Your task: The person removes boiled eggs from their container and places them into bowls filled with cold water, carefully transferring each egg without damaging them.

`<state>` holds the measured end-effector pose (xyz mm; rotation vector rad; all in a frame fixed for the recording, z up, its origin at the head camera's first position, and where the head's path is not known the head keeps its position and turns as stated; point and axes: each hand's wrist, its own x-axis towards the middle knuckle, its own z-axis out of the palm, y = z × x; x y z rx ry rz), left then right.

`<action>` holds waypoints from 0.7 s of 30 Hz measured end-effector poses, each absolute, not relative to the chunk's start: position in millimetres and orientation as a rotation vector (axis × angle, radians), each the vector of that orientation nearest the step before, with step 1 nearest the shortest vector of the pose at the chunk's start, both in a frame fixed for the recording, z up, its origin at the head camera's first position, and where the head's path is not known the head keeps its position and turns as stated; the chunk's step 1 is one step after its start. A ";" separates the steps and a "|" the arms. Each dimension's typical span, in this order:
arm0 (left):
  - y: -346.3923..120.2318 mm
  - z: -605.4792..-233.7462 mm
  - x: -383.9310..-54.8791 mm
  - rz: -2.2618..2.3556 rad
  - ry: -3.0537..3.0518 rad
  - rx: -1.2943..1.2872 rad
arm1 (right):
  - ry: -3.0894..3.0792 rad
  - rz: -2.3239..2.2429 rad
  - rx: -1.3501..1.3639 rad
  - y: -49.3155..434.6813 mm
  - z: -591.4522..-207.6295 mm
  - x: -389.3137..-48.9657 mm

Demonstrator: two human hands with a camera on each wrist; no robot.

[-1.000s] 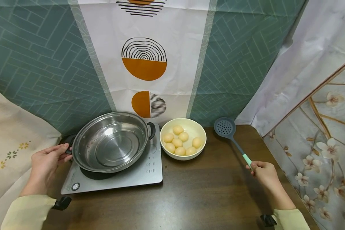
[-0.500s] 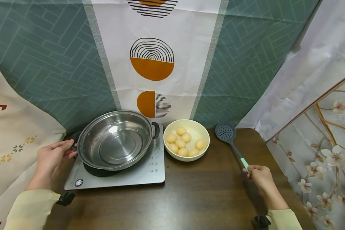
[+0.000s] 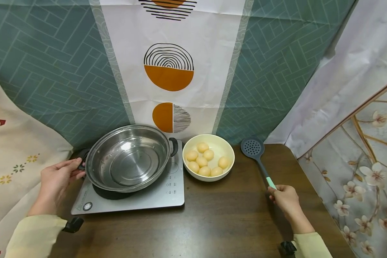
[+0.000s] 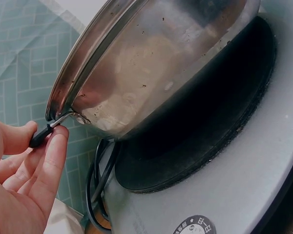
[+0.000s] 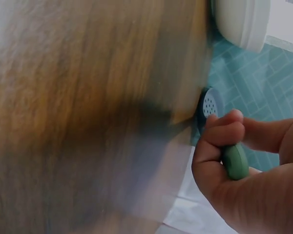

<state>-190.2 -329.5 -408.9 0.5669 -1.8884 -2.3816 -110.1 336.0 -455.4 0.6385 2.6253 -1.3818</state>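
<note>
A wide stainless-steel pot [image 3: 132, 163] with two black side handles is at the left, over the black round pad of a silver induction cooktop [image 3: 148, 199]. My left hand [image 3: 56, 181] pinches the pot's left handle [image 4: 40, 137] between thumb and fingers, as the left wrist view shows. At the right, my right hand [image 3: 286, 201] grips the mint-green handle [image 5: 234, 162] of a grey skimmer [image 3: 253, 147]. The skimmer's perforated head points away from me, near the table's back edge. Between pot and skimmer, a cream bowl [image 3: 224, 143] holds several pale yellow balls [image 3: 201, 162].
Brown wooden table [image 3: 213, 222] spreads in front of the bowl and cooktop. A patterned green and white cloth [image 3: 180, 118] hangs directly behind. Flowered cloth [image 3: 351, 193] borders the right side, and cream cloth [image 3: 16, 143] the left. A black cord [image 4: 95, 183] lies beside the cooktop.
My right hand and the skimmer's handle have shifted a little to the left. The head view has turned slightly. My left hand keeps its hold on the pot handle.
</note>
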 end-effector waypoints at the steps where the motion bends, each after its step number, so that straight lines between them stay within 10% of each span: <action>1: -329.7 -409.3 -190.0 -2.387 -1.883 0.562 | 2.644 -1.364 0.636 335.4 -456.6 -110.3; 21: -329.9 -409.6 -188.7 -2.361 -1.943 0.633 | 2.849 -0.937 0.593 337.3 -469.1 -107.0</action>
